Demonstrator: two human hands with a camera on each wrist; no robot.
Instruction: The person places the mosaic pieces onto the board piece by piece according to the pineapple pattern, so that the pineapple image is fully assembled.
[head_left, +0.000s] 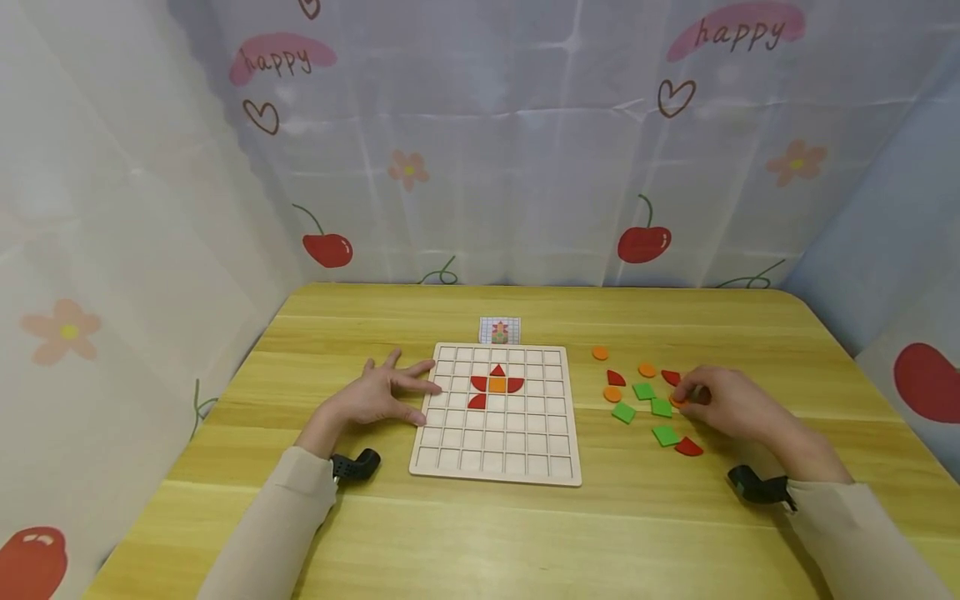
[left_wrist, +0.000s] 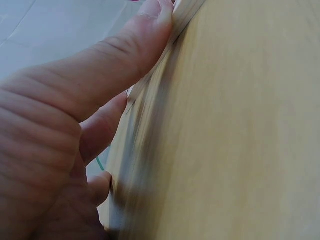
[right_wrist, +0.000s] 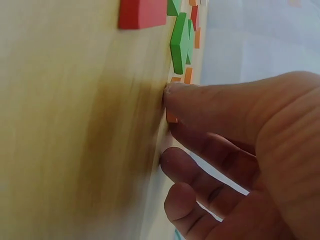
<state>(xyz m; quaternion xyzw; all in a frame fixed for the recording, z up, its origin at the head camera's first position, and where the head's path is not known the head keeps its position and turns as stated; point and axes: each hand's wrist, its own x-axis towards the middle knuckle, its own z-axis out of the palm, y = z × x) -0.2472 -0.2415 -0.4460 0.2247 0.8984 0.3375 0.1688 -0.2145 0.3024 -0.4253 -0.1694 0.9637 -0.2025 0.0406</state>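
My left hand (head_left: 378,392) rests with spread fingers on the left edge of the wooden grid board (head_left: 495,467). In the grid lie an orange square (head_left: 497,385), a red triangle (head_left: 498,370) above it, red quarter pieces (head_left: 478,383) on both sides and another (head_left: 477,402) lower left. On the right, my right hand (head_left: 731,404) pinches an orange round piece (head_left: 677,402) between thumb and index finger at the table surface; the right wrist view shows the orange piece (right_wrist: 172,116) partly hidden by the thumb.
Loose pieces lie right of the board: green squares (head_left: 623,412), orange circles (head_left: 600,353) and red quarters (head_left: 688,447). A small pattern card (head_left: 499,330) sits behind the board. A printed curtain (head_left: 480,208) hangs beyond the table's (head_left: 480,542) back edge.
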